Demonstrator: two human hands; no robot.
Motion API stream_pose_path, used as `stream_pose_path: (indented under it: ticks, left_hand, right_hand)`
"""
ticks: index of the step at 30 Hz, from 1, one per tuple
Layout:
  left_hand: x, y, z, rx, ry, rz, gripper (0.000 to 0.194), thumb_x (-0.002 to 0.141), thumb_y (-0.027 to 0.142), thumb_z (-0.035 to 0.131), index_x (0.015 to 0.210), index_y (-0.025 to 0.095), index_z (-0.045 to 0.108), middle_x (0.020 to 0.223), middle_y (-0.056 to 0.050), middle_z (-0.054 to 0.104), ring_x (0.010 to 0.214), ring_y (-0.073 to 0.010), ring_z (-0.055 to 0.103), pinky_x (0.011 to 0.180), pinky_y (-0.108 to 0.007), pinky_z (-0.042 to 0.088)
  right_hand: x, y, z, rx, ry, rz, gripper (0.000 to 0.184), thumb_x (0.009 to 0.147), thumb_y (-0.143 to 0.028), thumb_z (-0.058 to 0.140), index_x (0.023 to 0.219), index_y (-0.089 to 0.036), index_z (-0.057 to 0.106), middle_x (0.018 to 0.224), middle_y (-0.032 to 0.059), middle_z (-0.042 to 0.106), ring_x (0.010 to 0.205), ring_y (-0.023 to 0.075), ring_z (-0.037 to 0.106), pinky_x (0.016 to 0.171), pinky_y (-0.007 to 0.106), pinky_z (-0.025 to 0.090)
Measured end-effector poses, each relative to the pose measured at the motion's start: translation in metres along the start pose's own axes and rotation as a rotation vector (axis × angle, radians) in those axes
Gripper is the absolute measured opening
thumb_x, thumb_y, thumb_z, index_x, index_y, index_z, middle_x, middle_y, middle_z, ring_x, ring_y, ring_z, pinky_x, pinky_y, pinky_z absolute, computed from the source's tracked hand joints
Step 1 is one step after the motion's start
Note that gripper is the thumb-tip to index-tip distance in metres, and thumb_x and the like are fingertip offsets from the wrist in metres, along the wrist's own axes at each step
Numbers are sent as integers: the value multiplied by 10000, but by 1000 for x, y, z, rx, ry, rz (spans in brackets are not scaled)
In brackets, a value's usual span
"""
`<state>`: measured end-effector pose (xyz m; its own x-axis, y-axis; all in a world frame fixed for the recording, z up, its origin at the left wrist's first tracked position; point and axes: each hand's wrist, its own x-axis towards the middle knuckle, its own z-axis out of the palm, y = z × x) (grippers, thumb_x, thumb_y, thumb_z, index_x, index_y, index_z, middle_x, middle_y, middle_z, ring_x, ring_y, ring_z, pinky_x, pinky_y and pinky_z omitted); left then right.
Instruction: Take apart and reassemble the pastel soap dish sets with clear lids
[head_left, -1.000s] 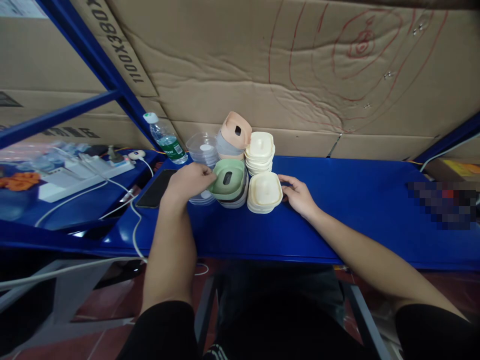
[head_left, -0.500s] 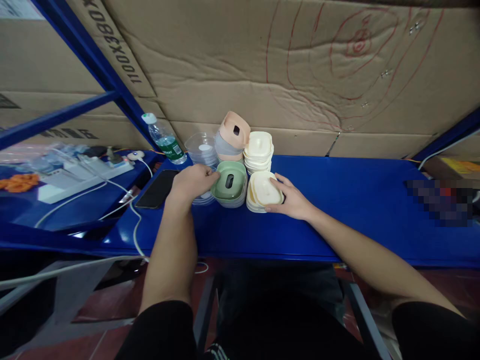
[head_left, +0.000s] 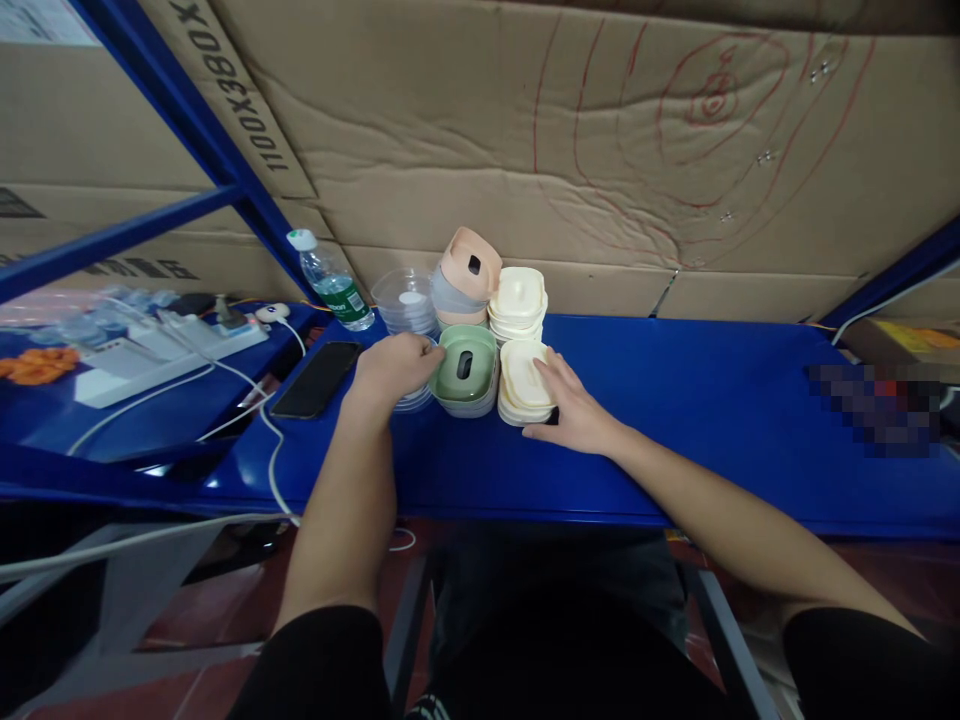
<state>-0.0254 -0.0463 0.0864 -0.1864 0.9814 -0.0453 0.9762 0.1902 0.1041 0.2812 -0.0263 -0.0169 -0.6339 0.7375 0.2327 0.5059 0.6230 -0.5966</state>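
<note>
Cream lids (head_left: 522, 378), more squarely stacked now, under spread right hand (head_left: 576, 405); green container (head_left: 480, 376) touching left hand (head_left: 399, 366), grip unclear.

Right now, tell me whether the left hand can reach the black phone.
Likely yes: the black phone lies flat beside the left hand, with nothing on it and nothing visible between them.

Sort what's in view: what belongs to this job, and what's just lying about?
Likely job:
green-topped stack, at left hand
front cream stack, at right hand
peach-topped stack
rear cream stack
clear containers

Likely lying about:
bottle
phone
power strip
</note>
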Motion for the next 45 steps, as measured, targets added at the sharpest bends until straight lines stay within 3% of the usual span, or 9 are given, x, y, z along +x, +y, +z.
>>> stream_pose_path:
  ticks: [10,16,20,23,28,31,35,40,45]
  left_hand:
    - [-2,3,-1,-60,65,-64,495,958,619,442,723,230,639,922,-141,768,964,-353,715,751,-377,468]
    - [-2,-2,0,-278,389,-79,457,931,597,596,667,225,572,717,-59,678,730,-228,614,638,-308,363]
    - [-22,25,-5,-474,803,108,395,963,492,609,688,210,571,612,-4,607,596,-148,519,609,-288,356]
    - [-51,72,4,-466,969,522,341,1000,431,585,753,203,643,620,1,629,563,-130,519,597,-291,363]
    - [-87,154,58,-173,702,1232,416,1017,488,579,724,205,663,654,-22,645,614,-158,582,585,-326,370]
    - [-88,178,91,-34,460,1295,451,1056,501,514,791,185,697,739,-62,675,687,-187,625,585,-347,374]
    - [-82,184,114,31,207,1429,396,1053,474,522,868,192,730,862,-74,713,742,-192,662,602,-358,412]
    - [-77,181,122,-67,106,1335,369,1043,493,544,1024,192,757,958,-66,743,790,-201,705,641,-349,469]
    - [-72,177,120,-171,20,1273,353,1024,494,601,1054,187,773,953,-64,761,851,-203,726,702,-324,495]
  right_hand:
    - [-1,-1,-2,38,123,-103,1128,864,-417,841,1735,-360,127,1833,111,29,1680,381,116,1323,653,256]
    - [1,2,2,73,113,-96,1160,818,-534,873,1727,-304,192,1824,153,73,1681,384,112,1329,643,237]
    - [3,2,0,78,145,-109,1185,794,-634,863,1720,-281,213,1816,179,110,1678,391,128,1323,649,241]
    - [6,7,-19,26,194,-148,1108,836,-703,789,1710,-286,250,1815,162,144,1677,398,129,1320,668,230]
    - [14,34,-71,-58,314,-122,761,959,-754,585,1558,-289,525,1711,148,426,1606,394,349,1288,690,292]
    - [12,51,-80,-11,316,-47,753,960,-786,547,1462,-229,619,1543,192,608,1472,378,544,1233,656,404]
    - [2,57,-59,19,217,-27,712,932,-717,659,1426,-205,642,1475,193,664,1397,371,620,1187,626,470]
    - [-1,42,-36,99,180,-74,740,887,-548,797,1515,-242,552,1453,156,695,1350,341,666,1154,587,508]
    - [6,27,-30,23,169,-65,868,883,-618,771,1589,-215,466,1543,186,620,1430,389,591,1181,614,462]
